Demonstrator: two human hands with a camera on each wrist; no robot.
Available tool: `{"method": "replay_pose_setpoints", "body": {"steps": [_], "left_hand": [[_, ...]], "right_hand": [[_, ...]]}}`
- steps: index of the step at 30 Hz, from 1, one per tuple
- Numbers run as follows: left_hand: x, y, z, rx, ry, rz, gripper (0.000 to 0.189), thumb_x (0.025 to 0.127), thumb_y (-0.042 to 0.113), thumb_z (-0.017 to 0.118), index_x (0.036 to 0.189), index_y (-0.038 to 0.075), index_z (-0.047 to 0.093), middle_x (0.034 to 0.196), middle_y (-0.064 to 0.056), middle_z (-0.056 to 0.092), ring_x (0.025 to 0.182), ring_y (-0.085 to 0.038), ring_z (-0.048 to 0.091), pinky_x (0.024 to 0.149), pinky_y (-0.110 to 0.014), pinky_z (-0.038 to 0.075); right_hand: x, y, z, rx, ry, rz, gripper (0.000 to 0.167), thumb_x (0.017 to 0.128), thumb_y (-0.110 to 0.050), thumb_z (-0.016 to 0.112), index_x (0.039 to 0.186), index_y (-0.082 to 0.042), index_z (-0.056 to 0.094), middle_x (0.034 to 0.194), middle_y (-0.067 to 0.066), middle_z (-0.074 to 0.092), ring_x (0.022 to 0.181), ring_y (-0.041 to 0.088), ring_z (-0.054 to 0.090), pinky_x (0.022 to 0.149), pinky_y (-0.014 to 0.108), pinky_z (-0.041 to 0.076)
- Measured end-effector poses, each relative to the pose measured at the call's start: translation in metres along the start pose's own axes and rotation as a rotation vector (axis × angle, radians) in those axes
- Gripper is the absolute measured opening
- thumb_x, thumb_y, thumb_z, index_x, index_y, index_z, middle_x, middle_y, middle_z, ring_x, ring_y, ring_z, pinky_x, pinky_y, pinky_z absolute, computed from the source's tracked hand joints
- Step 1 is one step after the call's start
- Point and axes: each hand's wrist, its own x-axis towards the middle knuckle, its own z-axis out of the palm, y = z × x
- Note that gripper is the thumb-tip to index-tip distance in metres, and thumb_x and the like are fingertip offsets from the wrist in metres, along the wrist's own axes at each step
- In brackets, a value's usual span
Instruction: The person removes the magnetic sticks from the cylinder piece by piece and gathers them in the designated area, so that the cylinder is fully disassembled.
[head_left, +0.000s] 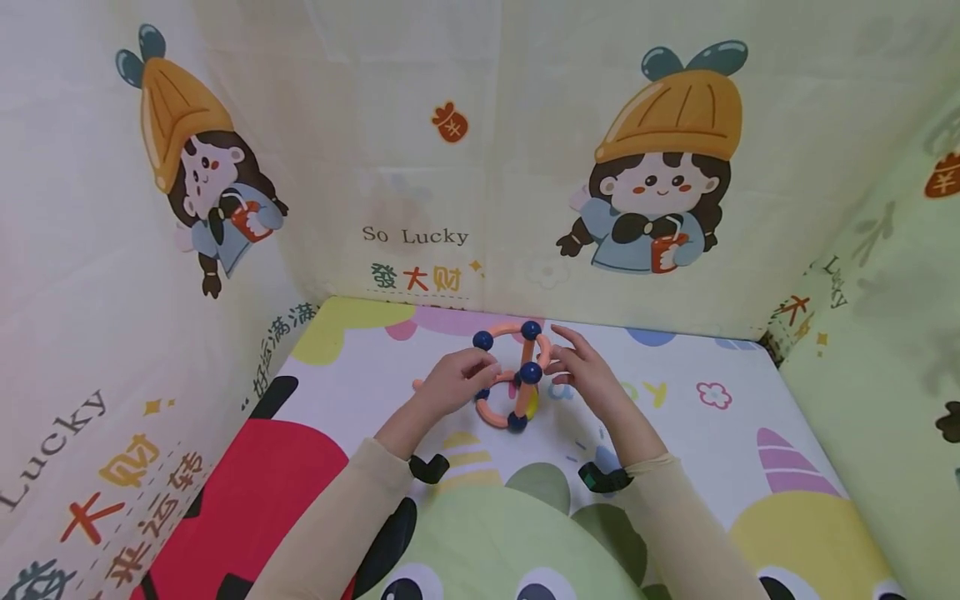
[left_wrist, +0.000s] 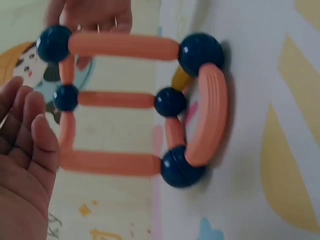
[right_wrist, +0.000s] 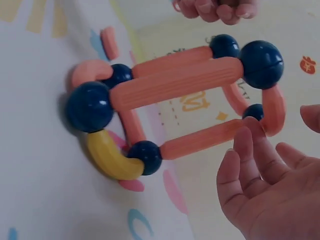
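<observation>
A frame of orange rods (head_left: 527, 398) and dark blue balls (head_left: 531, 372) stands on the printed table, rods upright between an upper and a lower ring. One lower link is a curved yellow rod (right_wrist: 112, 159). My left hand (head_left: 457, 379) is at the frame's left side, fingers loosely bent beside an upper ball (head_left: 483, 340); in the left wrist view its fingers (left_wrist: 44, 134) cover an upper corner. On the right, my right hand (head_left: 588, 375) has its fingers spread; in its wrist view a fingertip overlaps an upper ball (right_wrist: 253, 112), and contact is unclear.
A loose orange rod (head_left: 417, 384) lies left of the frame, partly behind the left hand. Cartoon-printed cloth (head_left: 517, 167) hangs behind and along both sides. The table mat (head_left: 720, 442) carries coloured cartoon prints.
</observation>
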Motion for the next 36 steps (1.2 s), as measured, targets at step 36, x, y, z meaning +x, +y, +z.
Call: {"method": "replay_pose_setpoints", "body": {"steps": [36], "left_hand": [[0.019, 0.019, 0.035, 0.012, -0.192, -0.112, 0.040, 0.095, 0.052, 0.058, 0.131, 0.035, 0.055, 0.100, 0.010, 0.068, 0.083, -0.011, 0.062, 0.072, -0.027, 0.053]], "right_hand": [[0.014, -0.009, 0.000, 0.222, -0.208, -0.022, 0.047, 0.106, -0.023, 0.046, 0.152, -0.024, 0.039, 0.092, 0.005, 0.055, 0.078, 0.016, 0.052, 0.073, 0.022, 0.048]]}}
